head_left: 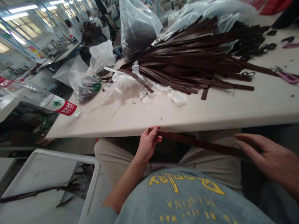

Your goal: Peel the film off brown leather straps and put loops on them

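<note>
Presently I list: one brown strip point(198, 143), left hand point(148, 144) pinching its end; right hand point(268, 155) half-open alongside (hold unclear to me); untouched strip heap point(187, 60), tabletop point(210, 112).

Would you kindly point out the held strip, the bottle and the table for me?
Held strip point(198, 143), head view: middle of its length.
Bottle point(67, 108), head view: red part of its label.
Table point(210, 109), head view: bare top.

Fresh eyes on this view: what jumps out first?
Probably the big fan of dark brown strips across the pale table. Next, the single strip stretched below the table edge, pinched in the left hand, then the red-labelled bottle at the picture's left.
</note>
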Motion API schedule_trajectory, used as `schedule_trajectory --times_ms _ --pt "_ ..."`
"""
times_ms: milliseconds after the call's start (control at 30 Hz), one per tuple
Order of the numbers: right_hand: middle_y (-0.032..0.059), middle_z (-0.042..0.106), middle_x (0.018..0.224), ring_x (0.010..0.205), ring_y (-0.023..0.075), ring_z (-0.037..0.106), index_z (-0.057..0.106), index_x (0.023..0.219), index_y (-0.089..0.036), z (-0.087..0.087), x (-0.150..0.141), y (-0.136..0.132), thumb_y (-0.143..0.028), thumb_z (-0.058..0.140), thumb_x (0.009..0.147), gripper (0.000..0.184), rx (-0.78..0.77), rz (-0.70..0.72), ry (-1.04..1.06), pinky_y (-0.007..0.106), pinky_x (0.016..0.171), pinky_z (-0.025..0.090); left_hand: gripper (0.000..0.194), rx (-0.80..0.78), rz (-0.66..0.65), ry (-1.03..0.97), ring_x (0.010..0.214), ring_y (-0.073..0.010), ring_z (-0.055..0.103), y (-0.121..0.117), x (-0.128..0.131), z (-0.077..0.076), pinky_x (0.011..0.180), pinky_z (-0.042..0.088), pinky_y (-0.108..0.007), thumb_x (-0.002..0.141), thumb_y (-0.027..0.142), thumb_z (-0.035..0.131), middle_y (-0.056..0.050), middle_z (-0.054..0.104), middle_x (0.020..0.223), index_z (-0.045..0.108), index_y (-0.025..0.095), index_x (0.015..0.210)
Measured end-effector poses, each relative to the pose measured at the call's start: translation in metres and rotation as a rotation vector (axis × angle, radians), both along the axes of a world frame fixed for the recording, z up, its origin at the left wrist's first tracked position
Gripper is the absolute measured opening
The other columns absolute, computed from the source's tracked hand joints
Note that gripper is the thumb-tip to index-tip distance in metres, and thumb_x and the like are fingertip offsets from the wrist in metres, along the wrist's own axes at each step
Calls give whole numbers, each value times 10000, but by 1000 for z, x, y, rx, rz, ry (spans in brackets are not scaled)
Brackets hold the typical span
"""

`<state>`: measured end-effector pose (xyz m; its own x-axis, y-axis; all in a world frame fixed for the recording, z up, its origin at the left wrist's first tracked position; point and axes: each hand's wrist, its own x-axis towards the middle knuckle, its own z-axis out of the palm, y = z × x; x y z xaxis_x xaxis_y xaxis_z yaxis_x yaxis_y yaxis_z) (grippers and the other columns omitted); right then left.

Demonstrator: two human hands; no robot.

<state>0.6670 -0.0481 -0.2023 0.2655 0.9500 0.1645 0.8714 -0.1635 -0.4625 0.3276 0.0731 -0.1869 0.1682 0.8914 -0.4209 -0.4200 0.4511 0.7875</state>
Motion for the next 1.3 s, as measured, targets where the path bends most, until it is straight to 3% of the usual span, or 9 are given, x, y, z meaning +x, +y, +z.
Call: schedule_trajectory --times_ms 67,167,300,467,667,833,1067,1300 --pt "117 686 1160 1045 281 659 619 1157 -235 20 -52 26 -622 371 963 499 111 167 60 445 939 516 380 -63 -6 -67 533 -53 594 -8 8 -2 492 475 -148 652 399 859 14 660 723 724 155 910" --pt "89 684 1186 1080 244 649 600 1202 -195 29 -119 55 -475 486 984 373 184 444 166 400 947 517 360 -93 -39 -98 555 -58 612 -16 15 0 518 493 -141 671 371 853 18 658 697 725 158 933" --pt "54 733 997 921 217 683 662 1076 -185 21 -157 72 -393 536 971 265 217 539 200 353 828 542 372 -72 -47 -91 578 -61 632 -20 11 6 556 510 -139 667 368 856 4 684 723 726 155 943" --pt "24 729 861 777 162 678 697 1002 -188 14 -155 76 -268 529 965 190 225 541 312 287 733 526 494 9 -37 32 663 -125 691 -18 -10 1 562 531 -195 706 518 794 -36 713 830 698 171 1044" --pt "-12 715 797 711 132 655 706 928 -194 13 -150 78 -291 528 954 205 100 515 506 252 696 520 434 206 -97 324 719 -136 685 -7 -30 0 572 502 -196 740 531 753 -46 725 909 740 185 1003" --pt "15 728 818 733 149 665 705 931 -187 8 -152 80 -283 557 940 176 103 551 499 269 715 529 302 353 -221 554 618 -112 590 1 -28 7 612 453 -211 787 432 717 -7 682 640 734 145 697" --pt "60 721 902 780 182 679 697 1033 -171 3 -169 80 -320 635 922 196 272 518 297 290 702 533 326 219 -141 438 571 -108 560 -6 -3 -4 611 453 -231 749 464 726 7 654 604 707 149 665" --pt "35 716 910 821 168 678 708 1026 -207 -3 -168 74 -248 649 915 131 266 440 534 279 765 545 327 171 -133 371 594 -110 543 -15 6 -9 624 437 -231 781 449 711 1 640 616 702 137 684"
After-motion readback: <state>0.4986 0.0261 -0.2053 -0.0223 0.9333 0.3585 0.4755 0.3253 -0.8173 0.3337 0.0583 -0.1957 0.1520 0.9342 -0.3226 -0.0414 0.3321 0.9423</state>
